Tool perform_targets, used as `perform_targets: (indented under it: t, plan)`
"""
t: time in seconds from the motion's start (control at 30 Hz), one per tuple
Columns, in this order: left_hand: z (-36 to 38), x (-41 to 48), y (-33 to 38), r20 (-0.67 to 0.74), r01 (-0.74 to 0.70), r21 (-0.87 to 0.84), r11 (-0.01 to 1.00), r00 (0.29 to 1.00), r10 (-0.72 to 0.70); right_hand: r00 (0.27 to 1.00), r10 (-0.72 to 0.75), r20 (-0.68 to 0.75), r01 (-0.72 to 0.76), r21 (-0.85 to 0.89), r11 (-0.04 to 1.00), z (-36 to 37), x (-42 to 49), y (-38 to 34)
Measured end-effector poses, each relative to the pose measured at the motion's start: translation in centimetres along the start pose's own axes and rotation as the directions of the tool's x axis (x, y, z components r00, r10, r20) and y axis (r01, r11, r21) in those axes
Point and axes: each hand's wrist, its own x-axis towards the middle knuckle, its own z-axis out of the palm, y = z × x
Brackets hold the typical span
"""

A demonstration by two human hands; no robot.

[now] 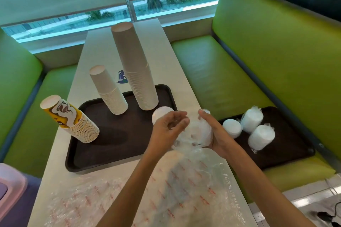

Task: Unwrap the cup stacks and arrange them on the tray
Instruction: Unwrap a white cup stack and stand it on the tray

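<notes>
A dark tray on the table carries three upside-down cup stacks: a tall plain stack, a shorter plain stack and a yellow printed stack at its left edge. A small white stack stands at the tray's right edge. Above the table's right side I hold a wrapped white stack between both hands. My right hand grips its right side. My left hand pinches the clear wrapper at its left, fingers curled.
A second dark tray lies on the green bench seat at right with three white stacks, two in plastic. Loose clear wrappers with red print cover the near table. A pink bin stands at lower left.
</notes>
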Motion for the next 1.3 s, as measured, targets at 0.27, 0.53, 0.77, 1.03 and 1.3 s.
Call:
perform_targets:
  t: [0.27,0.53,0.77,1.03,1.3]
  plan:
    - [1.9,-3.2,-1.2,0.013,0.062,-0.114,0.991,0.998,-0.061,0.993,0.090,0.071,-0.083,-0.096,0.992,2.3,-0.7,1.0]
    - [1.5,-4.4,-1.5,-0.060,0.092,-0.224,0.970,0.992,-0.108,0.989,0.132,0.062,-0.126,-0.086,0.988,3.2,-1.2,1.9]
    - [1.0,-5.1,-1.8,-0.055,0.114,-0.303,0.946,0.989,-0.137,0.989,0.136,0.051,-0.133,-0.061,0.989,3.1,-1.0,2.8]
    - [0.7,-5.4,-2.9,-0.073,0.151,-0.345,0.926,0.980,-0.186,0.988,0.154,0.003,-0.153,-0.080,0.985,2.6,-0.6,3.9]
    - [-0.1,-4.6,-3.5,-0.208,0.116,-0.166,0.979,0.967,-0.150,0.992,0.126,-0.030,-0.127,-0.068,0.989,1.8,-0.1,4.5]
